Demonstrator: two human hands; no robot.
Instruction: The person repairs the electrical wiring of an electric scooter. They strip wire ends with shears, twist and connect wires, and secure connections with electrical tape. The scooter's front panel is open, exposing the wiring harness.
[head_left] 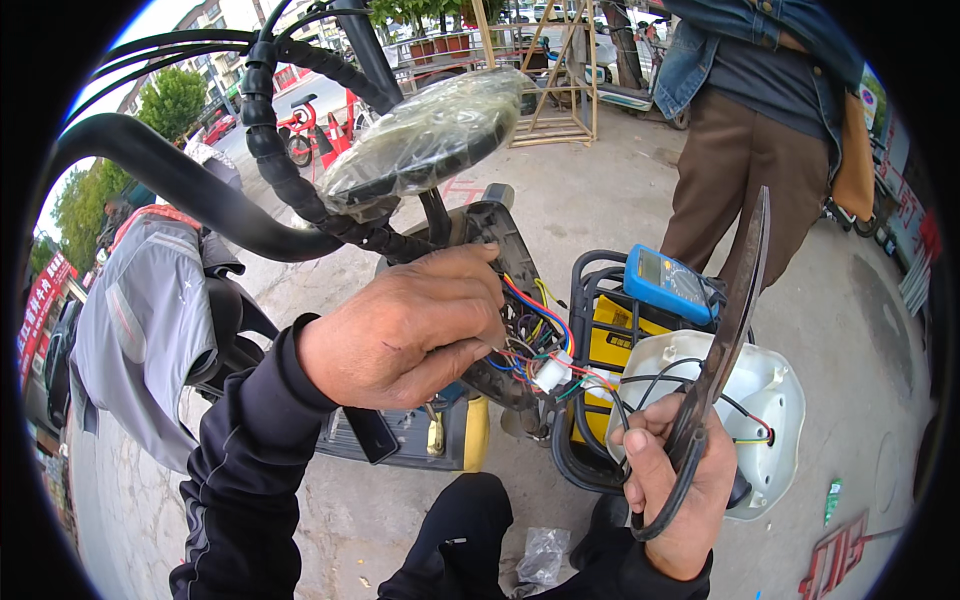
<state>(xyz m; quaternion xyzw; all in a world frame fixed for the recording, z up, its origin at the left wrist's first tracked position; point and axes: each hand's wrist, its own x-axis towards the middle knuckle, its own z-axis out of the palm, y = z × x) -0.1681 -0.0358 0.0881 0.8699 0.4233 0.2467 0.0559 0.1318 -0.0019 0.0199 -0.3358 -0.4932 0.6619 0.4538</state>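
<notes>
My left hand (400, 325) is closed in a pinch at the edge of a bundle of thin coloured wires (545, 310); its fingertips partly hide what they grip. The wires spill from the opened dark front housing of an electric scooter, below its plastic-wrapped display (425, 145). A white connector (552, 372) joins several of them. In my right hand (690, 490) is a pair of large dark scissors (735, 310), blades pointing up. A black cable runs by its fingers, toward a white shell (775, 400) with wires attached.
A blue multimeter (672, 285) rests on a yellow and black case (610, 335). A black phone (370, 433) and keys (435, 430) lie on the footboard. A black handlebar (190, 185) arches at left beside a grey jacket (145, 310). One person (755, 170) stands at right.
</notes>
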